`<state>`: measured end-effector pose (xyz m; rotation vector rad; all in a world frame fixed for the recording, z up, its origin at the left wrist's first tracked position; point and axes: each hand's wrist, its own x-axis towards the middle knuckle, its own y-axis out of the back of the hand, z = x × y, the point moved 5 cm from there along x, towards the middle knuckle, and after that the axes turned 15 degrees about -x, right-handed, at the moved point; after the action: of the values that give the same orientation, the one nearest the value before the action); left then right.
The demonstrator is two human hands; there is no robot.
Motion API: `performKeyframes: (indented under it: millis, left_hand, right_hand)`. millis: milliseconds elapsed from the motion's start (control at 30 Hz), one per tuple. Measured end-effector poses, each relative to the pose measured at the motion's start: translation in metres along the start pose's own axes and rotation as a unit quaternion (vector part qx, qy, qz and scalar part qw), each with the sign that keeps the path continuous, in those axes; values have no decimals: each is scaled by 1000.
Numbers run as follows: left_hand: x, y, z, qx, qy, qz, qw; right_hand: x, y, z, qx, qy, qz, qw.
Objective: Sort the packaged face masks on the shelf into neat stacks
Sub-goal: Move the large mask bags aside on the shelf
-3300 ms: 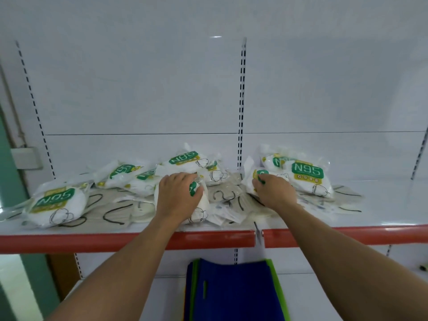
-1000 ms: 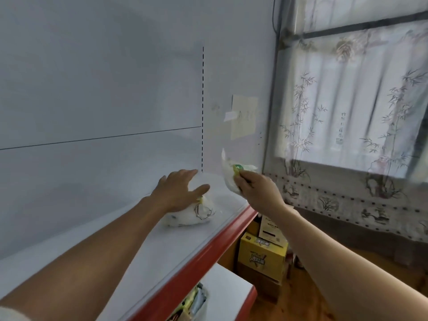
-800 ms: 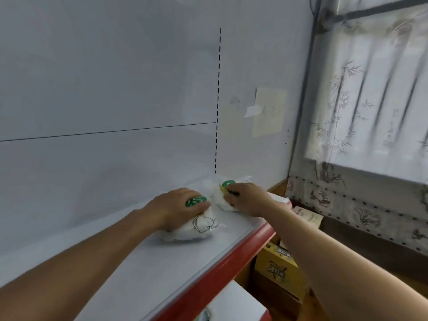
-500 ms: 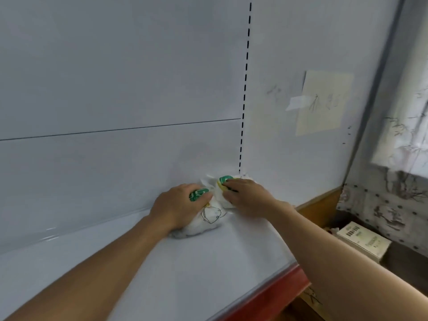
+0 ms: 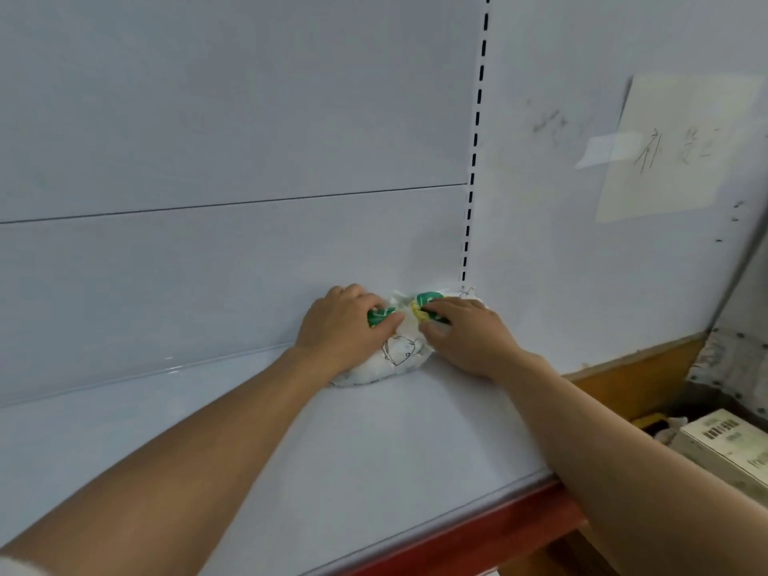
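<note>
Now grips with the left hand a white face mask in a clear plastic packet, fingers curled over its green label. Pinches with the right hand, seemingly between thumb and forefinger, a second packaged mask with a green-and-yellow label, touching the first. Holds both on the glossy white shelf, in its back right corner below the black-slotted upright. Farther right, a taped paper note on the wall, a pale cardboard box below.
</note>
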<state>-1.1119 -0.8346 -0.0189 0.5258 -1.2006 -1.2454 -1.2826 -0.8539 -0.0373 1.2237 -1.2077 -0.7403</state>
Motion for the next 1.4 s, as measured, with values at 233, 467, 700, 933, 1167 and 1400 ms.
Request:
performKeyframes:
  millis: [233, 467, 700, 933, 1167, 1400]
  left_hand:
    - [-41, 49, 5, -97, 32, -2, 995]
    - [-160, 126, -36, -170, 80, 6, 982]
    - [-323, 249, -126, -117, 163, 72, 977]
    - [-519, 375, -209, -55, 295, 182, 936]
    - [-667, 466, -266, -13, 382, 254, 888]
    - [-723, 514, -357, 14, 403, 260, 878]
  right_hand:
    - [-6, 40, -13, 38, -50, -50, 997]
    - [-21, 57, -160, 69, -7, -35, 997]
    - [-70, 62, -374, 103, 91, -35, 990]
    - [-162, 65, -615, 159, 238, -55, 957]
    - [-250, 80, -808, 199, 368, -70, 906]
    - [-258, 66, -933, 207, 386, -56, 897]
